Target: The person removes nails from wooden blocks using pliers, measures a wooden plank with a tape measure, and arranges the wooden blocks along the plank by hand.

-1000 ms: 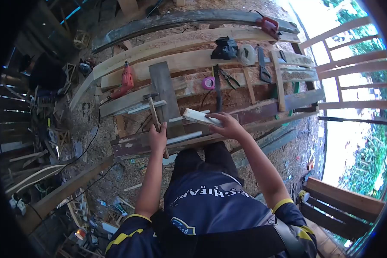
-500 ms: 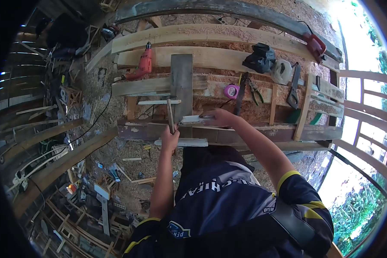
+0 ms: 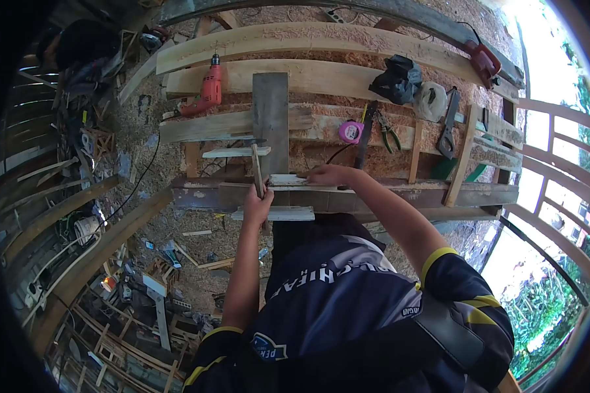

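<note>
Left hand (image 3: 258,205): I see it wrapped around the handle of a hammer (image 3: 257,171), mid-frame.
Right hand (image 3: 331,175): I have it closed on the right end of a white strip (image 3: 286,179), centre of the frame, just right of the hammer.
Strip's contact: I cannot tell whether it touches the bench (image 3: 416,196).
Tools: tape measure (image 3: 351,132) and pliers (image 3: 389,133) right of centre, saw (image 3: 448,128) farther right, drill (image 3: 209,90) upper left.
</note>
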The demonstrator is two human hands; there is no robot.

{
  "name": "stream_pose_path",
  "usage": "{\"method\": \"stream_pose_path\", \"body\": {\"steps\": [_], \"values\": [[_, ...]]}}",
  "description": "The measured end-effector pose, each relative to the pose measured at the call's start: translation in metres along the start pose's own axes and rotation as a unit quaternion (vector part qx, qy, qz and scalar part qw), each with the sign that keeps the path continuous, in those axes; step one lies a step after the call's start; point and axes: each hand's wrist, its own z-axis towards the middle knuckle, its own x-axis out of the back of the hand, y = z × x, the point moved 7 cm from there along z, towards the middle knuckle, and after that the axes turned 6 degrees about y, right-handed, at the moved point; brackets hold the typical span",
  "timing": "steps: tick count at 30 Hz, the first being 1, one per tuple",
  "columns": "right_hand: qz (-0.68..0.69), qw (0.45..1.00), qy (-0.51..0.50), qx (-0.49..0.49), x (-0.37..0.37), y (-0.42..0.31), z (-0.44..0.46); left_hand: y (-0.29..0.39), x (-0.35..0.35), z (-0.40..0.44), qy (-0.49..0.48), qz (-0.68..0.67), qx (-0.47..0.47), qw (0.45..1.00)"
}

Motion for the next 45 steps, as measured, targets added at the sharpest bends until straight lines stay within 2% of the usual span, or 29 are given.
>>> {"method": "stream_pose_path", "body": {"steps": [3, 5, 7, 9, 12, 15, 21, 22, 25, 26, 32, 40, 43, 45], "values": [[0.099, 0.994, -0.011, -0.048, -0.003, 0.030, 0.016, 0.003, -0.006, 0.000, 0.006, 0.011, -0.045, 0.999], [0.099, 0.995, -0.004, 0.008, 0.003, 0.025, 0.009, -0.006, -0.006, 0.003, -0.013, 0.016, -0.034, 0.999], [0.102, 0.995, 0.001, 0.013, 0.010, 0.022, 0.000, -0.007, -0.005, 0.005, -0.023, 0.037, -0.025, 0.999], [0.110, 0.993, 0.004, -0.034, 0.012, 0.025, -0.007, -0.007, -0.004, 0.005, -0.023, 0.076, -0.015, 0.997], [0.135, 0.990, 0.024, -0.029, 0.014, 0.016, -0.029, -0.002, -0.001, 0.004, 0.005, 0.108, -0.043, 0.993], [0.099, 0.993, 0.045, 0.042, 0.011, 0.008, -0.035, -0.005, 0.000, 0.004, 0.001, 0.135, -0.017, 0.991], [0.142, 0.983, 0.097, 0.061, 0.002, 0.011, -0.039, 0.004, 0.001, -0.004, 0.031, 0.093, -0.016, 0.995], [0.175, 0.979, 0.090, 0.043, 0.000, 0.011, -0.041, -0.002, 0.002, -0.003, 0.052, 0.087, -0.036, 0.994], [0.159, 0.980, 0.122, 0.022, -0.001, 0.015, -0.039, -0.014, 0.000, -0.009, 0.071, 0.036, 0.026, 0.996], [0.150, 0.981, 0.120, 0.028, -0.001, 0.016, -0.037, -0.012, 0.001, -0.009, 0.082, 0.023, 0.008, 0.996], [0.147, 0.984, 0.099, 0.011, 0.003, 0.001, -0.043, -0.013, 0.002, -0.012, 0.067, 0.013, 0.036, 0.997], [0.163, 0.983, 0.085, -0.020, 0.004, 0.006, -0.043, -0.020, 0.008, -0.004, 0.052, 0.032, -0.013, 0.998], [0.123, 0.975, 0.149, -0.111, -0.005, 0.094, 0.002, -0.018, 0.006, -0.003, 0.065, 0.025, -0.013, 0.998], [0.102, 0.980, 0.148, -0.091, 0.003, 0.063, -0.018, -0.017, -0.001, -0.005, 0.093, 0.003, -0.028, 0.995]]}}
